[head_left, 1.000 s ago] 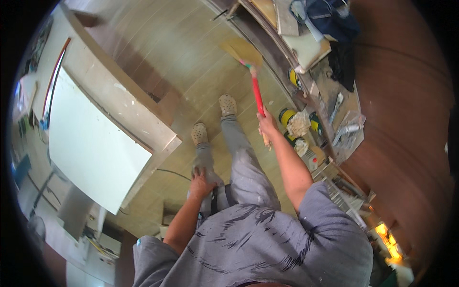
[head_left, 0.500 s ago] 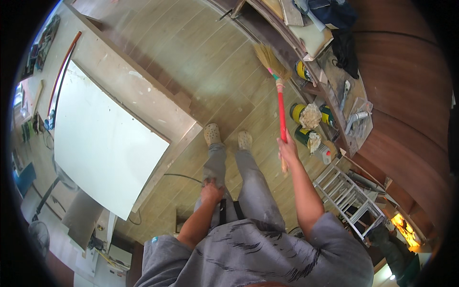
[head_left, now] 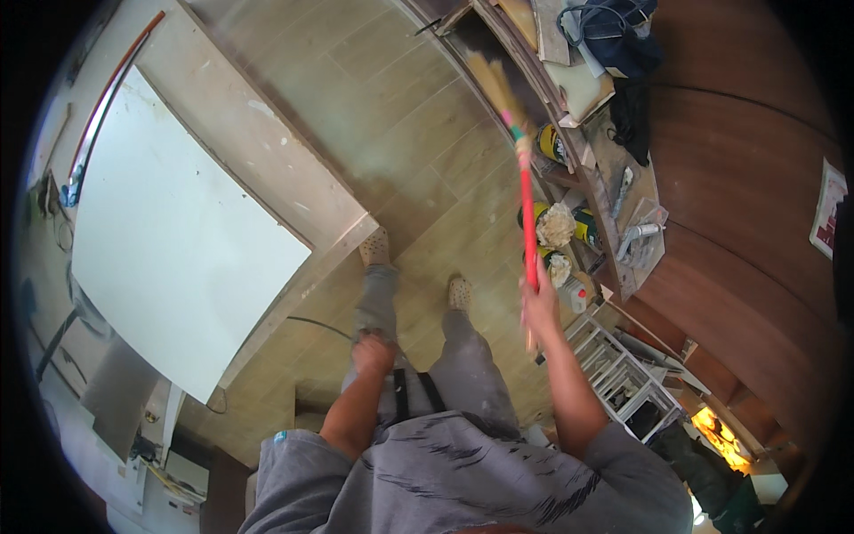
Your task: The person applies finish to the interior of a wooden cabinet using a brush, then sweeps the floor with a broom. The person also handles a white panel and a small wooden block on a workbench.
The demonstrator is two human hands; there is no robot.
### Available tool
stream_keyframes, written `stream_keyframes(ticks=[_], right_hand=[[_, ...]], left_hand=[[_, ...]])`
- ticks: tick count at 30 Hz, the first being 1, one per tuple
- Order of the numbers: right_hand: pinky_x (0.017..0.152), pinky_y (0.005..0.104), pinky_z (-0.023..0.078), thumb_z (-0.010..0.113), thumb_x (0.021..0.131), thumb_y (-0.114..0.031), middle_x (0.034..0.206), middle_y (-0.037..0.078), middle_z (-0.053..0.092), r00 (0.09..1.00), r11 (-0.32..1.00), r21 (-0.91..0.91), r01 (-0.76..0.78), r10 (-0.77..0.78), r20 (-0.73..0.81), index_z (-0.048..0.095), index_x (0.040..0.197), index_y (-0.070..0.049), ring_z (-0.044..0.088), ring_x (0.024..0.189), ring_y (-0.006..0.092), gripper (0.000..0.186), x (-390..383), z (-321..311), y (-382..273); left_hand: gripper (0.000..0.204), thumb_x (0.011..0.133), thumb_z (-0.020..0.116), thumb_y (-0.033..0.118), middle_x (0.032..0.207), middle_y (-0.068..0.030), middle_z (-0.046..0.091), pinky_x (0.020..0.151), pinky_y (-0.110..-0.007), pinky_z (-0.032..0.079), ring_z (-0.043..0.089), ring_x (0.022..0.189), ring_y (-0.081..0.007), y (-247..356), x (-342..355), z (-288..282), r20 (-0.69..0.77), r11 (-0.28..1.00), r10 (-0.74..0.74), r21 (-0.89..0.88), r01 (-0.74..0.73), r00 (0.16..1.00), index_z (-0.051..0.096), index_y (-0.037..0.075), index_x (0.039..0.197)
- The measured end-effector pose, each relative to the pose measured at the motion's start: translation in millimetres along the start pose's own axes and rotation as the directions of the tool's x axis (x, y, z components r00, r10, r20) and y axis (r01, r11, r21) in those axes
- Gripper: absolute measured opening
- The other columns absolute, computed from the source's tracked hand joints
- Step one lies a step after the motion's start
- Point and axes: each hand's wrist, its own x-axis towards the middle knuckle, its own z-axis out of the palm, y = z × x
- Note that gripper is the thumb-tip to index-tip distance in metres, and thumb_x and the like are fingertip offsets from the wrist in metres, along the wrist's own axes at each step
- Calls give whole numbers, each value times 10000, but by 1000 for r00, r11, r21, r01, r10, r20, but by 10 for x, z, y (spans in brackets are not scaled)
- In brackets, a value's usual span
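My right hand [head_left: 540, 307] is wrapped round the red handle of a broom [head_left: 529, 209], near the handle's lower end. The straw bristles [head_left: 489, 82] point away from me, at the front of a low wooden cabinet [head_left: 525, 76], and are blurred by motion. Whether they touch the floor or the cabinet I cannot tell. My left hand [head_left: 374, 353] rests on my left leg near the knee, its fingers bent in; what they hold, if anything, is hidden.
Paint cans [head_left: 551, 145] and a white bottle [head_left: 576, 298] stand along the cabinet on the right. Behind them is an aluminium ladder [head_left: 623, 378]. To the left, a white panel [head_left: 191, 236] lies on a low wooden platform [head_left: 294, 165]. A dark cable [head_left: 318, 324] crosses the tiled floor [head_left: 418, 191].
The broom's bristles have swung away from me and slightly left, toward the cabinet opening. My feet have moved and the view has shifted. My left hand stays at the knee.
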Motion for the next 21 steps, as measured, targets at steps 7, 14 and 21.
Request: stream_keyframes(ticks=[7,14,21], right_hand=[[458,373,504,594,1021,-153,866,119,640,993,920,385,80,-39,-114,292,1650,-199,614,562,236,699,2422,995,-664],[518,392,549,605,964,-133,906,173,698,929,942,331,54,74,-363,499,1398,-11,685,595,259,462,4201,1433,-1398],[503,391,524,621,961,-150,855,127,672,944,963,53,263,-245,-220,491,1520,-65,646,571,233,580,3721,1696,-1127]], left_hand=[[508,907,684,415,1463,-204,554,1008,-488,534,644,1193,-427,43,18,18,-36,995,-16,-96,12,999,684,90,1298],[483,885,724,345,1476,-157,551,1028,-487,528,597,1259,-404,86,-115,-24,-107,981,-77,-188,56,991,692,113,1307],[430,886,735,328,1455,-164,553,1016,-498,528,585,1258,-405,197,-154,106,-147,969,-86,-242,49,985,720,106,1253]])
